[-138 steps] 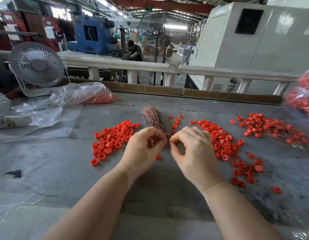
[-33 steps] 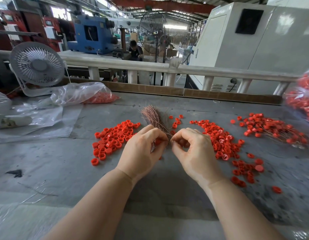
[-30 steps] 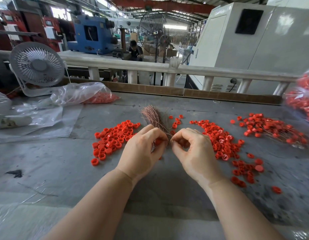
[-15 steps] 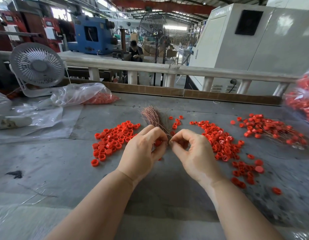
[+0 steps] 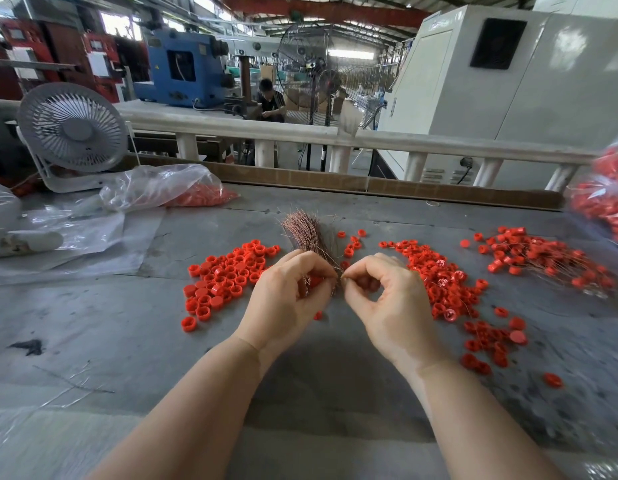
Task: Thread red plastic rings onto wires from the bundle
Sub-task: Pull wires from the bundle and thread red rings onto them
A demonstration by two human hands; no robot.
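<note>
Where the grey surface [image 5: 92, 341] fills the head view, the left hand [image 5: 286, 299] curls its fingers round the wire bundle [image 5: 305, 233], which fans upward and away, with a red ring [image 5: 314, 281] pinched at thumb and fingertips. The right hand [image 5: 387, 303] pinches thumb to forefinger just beside it; what it pinches is too fine to tell. Loose red rings [image 5: 227, 275] lie left of the hands, more rings [image 5: 442, 282] to the right. A white fan [image 5: 71, 129] stands far left.

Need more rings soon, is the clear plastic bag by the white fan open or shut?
Open: the clear plastic bag lies slumped, red rings spilling out.
</note>
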